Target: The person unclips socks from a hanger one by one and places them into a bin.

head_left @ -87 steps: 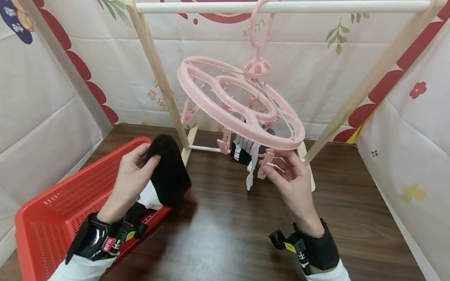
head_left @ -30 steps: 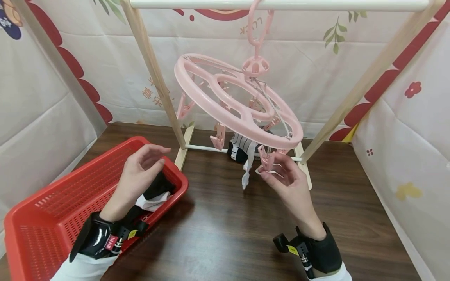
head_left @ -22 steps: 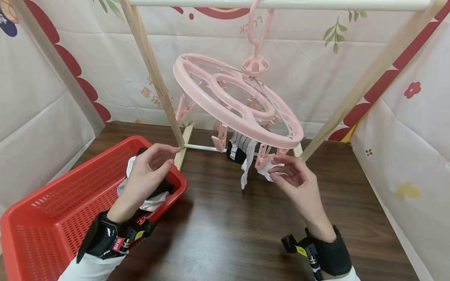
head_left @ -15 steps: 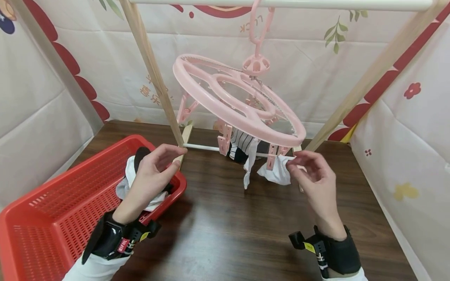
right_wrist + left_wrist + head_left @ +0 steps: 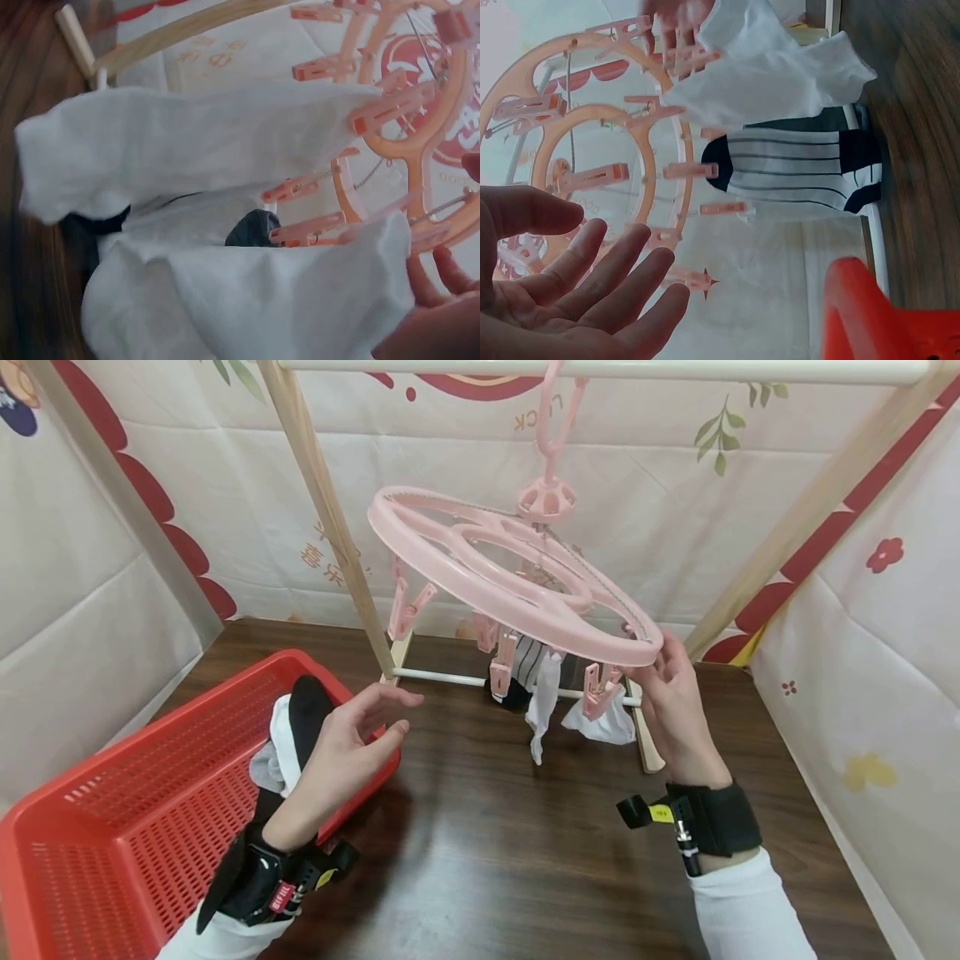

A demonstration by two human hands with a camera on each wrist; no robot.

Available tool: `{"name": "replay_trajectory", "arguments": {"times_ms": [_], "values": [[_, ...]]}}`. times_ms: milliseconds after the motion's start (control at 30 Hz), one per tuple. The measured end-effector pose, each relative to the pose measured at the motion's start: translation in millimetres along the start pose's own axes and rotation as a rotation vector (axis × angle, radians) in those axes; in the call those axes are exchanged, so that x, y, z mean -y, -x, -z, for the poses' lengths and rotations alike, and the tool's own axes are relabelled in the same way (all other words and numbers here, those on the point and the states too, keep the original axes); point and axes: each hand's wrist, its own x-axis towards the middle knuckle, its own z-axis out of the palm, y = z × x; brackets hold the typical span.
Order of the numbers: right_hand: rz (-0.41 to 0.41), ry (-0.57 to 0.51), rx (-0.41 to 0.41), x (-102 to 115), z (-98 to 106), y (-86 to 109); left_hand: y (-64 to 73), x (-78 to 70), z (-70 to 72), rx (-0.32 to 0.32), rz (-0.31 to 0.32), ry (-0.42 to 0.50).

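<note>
A round pink clip hanger [image 5: 465, 578] hangs tilted from a white rail [image 5: 675, 368]. My right hand [image 5: 678, 714] grips its lower right rim, thumb in front and fingers behind. Just left of that hand, a pink clip [image 5: 597, 690] holds a white sock [image 5: 602, 724]. Another white sock [image 5: 543, 706] hangs beside it, and a striped sock with black ends [image 5: 787, 169] hangs farther back. My left hand [image 5: 348, 752], fingers spread and holding nothing, hovers over the red basket's right side. Under it, black and white socks [image 5: 303, 718] lie in the red basket [image 5: 97, 777], partly hidden by the hand.
Wooden legs [image 5: 318, 502] of the rack stand on either side of the hanger, joined low down by a white bar [image 5: 442, 676]. Free clips [image 5: 405, 610] dangle at the hanger's left. Printed cloth walls [image 5: 885, 635] border the dark wooden table [image 5: 487, 860].
My left hand has let go of a black sock over the basket and moved right. My right hand has released the clip, leaving a white sock hanging, and taken the rim. The hanger has turned slightly.
</note>
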Motion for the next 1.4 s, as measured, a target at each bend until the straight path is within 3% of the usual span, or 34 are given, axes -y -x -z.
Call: {"name": "replay_trajectory", "arguments": {"times_ms": [167, 367, 467, 667, 833, 1200, 1400], "values": [[-0.004, -0.236, 0.059, -6.3, 2.1, -11.2, 2.1, 2.6, -3.0, 0.013, -0.002, 0.019], [-0.006, -0.26, 0.172, -9.5, 1.3, -12.9, 4.0, 3.5, -4.0, 0.021, -0.006, 0.004], [-0.022, -0.261, 0.182, -9.2, 1.8, -8.6, 4.1, 3.7, -5.4, 0.024, 0.007, -0.002], [-0.07, -0.177, 0.173, -6.0, 0.3, -1.5, 5.4, 5.0, -8.5, 0.032, 0.008, -0.012], [-0.085, -0.094, 0.197, -3.3, -1.8, 4.3, 6.8, 7.3, -11.3, 0.043, -0.006, 0.011], [-0.098, 0.073, 0.16, -1.7, -4.3, 24.1, 9.6, 11.6, -15.6, 0.046, 0.019, 0.009], [-0.105, 0.142, 0.232, 1.6, -5.5, 35.4, 11.5, 12.8, -18.7, 0.044, 0.045, -0.013]]}}
